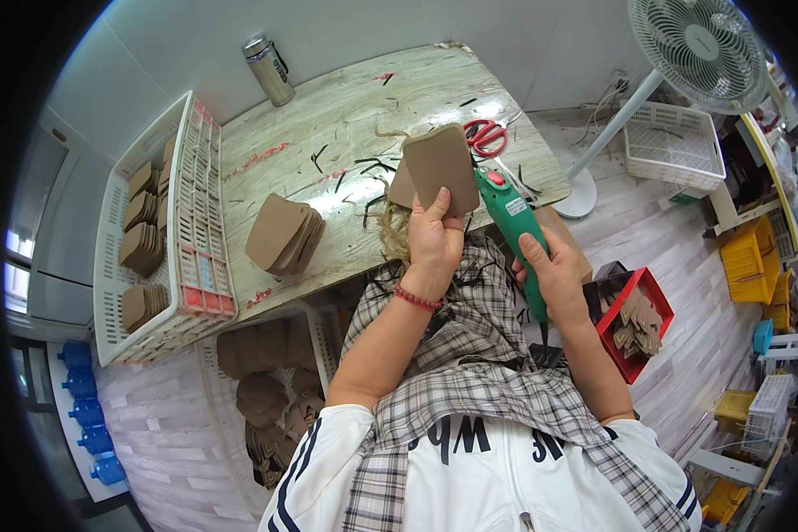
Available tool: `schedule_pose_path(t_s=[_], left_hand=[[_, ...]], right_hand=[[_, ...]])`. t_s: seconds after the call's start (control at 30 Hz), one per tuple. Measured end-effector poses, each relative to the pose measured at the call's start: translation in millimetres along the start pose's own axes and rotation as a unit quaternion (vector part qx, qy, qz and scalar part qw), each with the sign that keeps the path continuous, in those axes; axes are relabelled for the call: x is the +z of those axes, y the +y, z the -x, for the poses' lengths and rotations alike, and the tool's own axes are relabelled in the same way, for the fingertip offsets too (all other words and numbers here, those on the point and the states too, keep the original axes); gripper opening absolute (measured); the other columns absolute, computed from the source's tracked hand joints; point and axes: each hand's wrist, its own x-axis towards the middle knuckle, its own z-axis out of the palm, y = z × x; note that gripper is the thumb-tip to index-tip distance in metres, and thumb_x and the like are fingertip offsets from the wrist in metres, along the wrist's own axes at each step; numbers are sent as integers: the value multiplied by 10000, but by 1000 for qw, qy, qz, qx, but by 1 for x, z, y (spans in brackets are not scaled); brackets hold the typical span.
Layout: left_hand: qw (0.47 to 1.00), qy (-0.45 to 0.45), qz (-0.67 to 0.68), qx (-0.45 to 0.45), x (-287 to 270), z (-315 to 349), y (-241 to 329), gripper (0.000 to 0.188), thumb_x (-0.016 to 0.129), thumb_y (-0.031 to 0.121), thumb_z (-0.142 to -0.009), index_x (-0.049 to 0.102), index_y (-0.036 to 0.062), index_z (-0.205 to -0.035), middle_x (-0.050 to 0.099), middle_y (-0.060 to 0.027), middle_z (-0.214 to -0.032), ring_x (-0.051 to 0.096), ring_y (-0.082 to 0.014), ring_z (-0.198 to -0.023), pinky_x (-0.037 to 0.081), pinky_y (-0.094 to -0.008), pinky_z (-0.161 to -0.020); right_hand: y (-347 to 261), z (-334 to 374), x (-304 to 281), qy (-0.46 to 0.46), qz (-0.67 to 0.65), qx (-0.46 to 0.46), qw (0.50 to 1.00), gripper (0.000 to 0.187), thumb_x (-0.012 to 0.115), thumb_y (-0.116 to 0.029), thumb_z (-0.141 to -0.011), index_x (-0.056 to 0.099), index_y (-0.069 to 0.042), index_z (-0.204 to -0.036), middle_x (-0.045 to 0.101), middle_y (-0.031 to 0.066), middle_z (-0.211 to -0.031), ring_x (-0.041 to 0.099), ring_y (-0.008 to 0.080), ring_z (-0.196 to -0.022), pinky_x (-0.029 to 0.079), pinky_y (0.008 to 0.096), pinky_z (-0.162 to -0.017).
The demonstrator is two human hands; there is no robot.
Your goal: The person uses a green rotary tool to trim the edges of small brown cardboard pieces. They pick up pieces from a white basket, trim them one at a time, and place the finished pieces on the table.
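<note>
My left hand [439,239] grips a flat brown panel [445,160] with rounded corners, thumb on its face. Part of a second brown piece shows behind it. In my right hand [559,275] is a green corded power tool [512,211] with a red button; its front end is beside the panel's right edge, and I cannot tell whether they touch. Red-handled scissors [486,137] lie on the table [346,97] just beyond. A stack of similar brown pieces [282,232] sits to the left. Pale tangled strands [394,229] hang below the panel.
Black offcuts litter the tabletop. A white plastic basket [186,168] with stacked brown pieces stands left; a steel flask [269,73] is behind. On the right are a fan [700,44], a white crate [674,142] and a red box [654,297] with brown scraps. Another crate [215,372] sits under the table.
</note>
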Motion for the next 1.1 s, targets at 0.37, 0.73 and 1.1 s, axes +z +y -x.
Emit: schedule_pose_path(t_s=[0.37, 0.73, 1.1], left_hand=[[992, -48, -109, -33, -17, 7, 17, 272, 571, -18, -885, 555, 64, -1144, 630, -72, -1111, 619, -198, -1008, 518, -364, -885], [919, -107, -366, -102, -34, -5, 100, 309, 595, -51, -844, 575, 7, -1147, 652, -57, -1045, 626, -122, -911, 520, -266, -786], [908, -78, -365, -189, -42, 19, 96, 312, 608, -38, -832, 584, 12, -1140, 659, -46, -1016, 631, -112, -875, 517, -251, -754]], right_hand=[[-17, -11, -24, -30, -7, 31, 999, 398, 592, -346, -921, 583, -6, -1129, 558, 19, -713, 512, 64, -597, 426, 205, -554], [-27, -5, -53, -146, 97, 63, 982, 381, 614, -301, -904, 585, 18, -1110, 578, 22, -714, 545, 74, -620, 453, 222, -564], [-12, -6, -29, -139, 106, 60, 983, 355, 595, -308, -913, 599, 2, -1086, 578, 18, -724, 546, 69, -625, 446, 205, -563]])
